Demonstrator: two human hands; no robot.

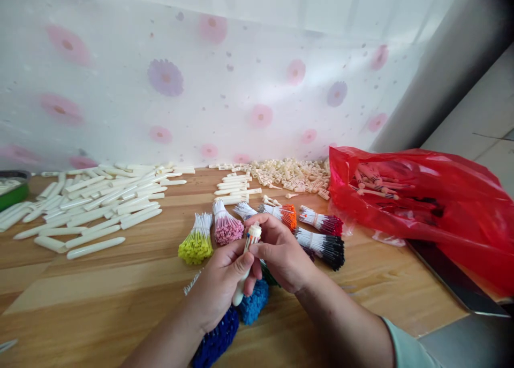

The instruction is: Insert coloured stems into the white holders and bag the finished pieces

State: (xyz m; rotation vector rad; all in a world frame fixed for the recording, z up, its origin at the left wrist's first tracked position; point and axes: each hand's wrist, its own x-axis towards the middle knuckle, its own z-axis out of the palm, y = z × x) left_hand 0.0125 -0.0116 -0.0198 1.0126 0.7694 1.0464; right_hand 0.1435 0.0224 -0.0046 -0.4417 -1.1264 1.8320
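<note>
A white multicolour pen (254, 232) is held between my two hands above the middle of the table. My left hand (219, 285) is closed around its barrel, with the rounded end pointing down toward me. My right hand (283, 253) has its thumb and fingers pinched on the pen's upper part, where small coloured pieces show in the slots. Around my hands lie tied bundles of refills: yellow (195, 247), pink (228, 228), orange (288, 216), dark red (332, 224), black (332, 251), light blue (255, 302) and dark blue (219, 337). My hands partly hide other bundles.
White pen barrels (96, 204) lie heaped on the left of the wooden table (132, 298). Small cream plastic parts (293, 172) are piled at the back. A red plastic bag (450, 202) with pens inside lies at right, over a dark flat object (445, 277). A green container (14, 195) stands far left.
</note>
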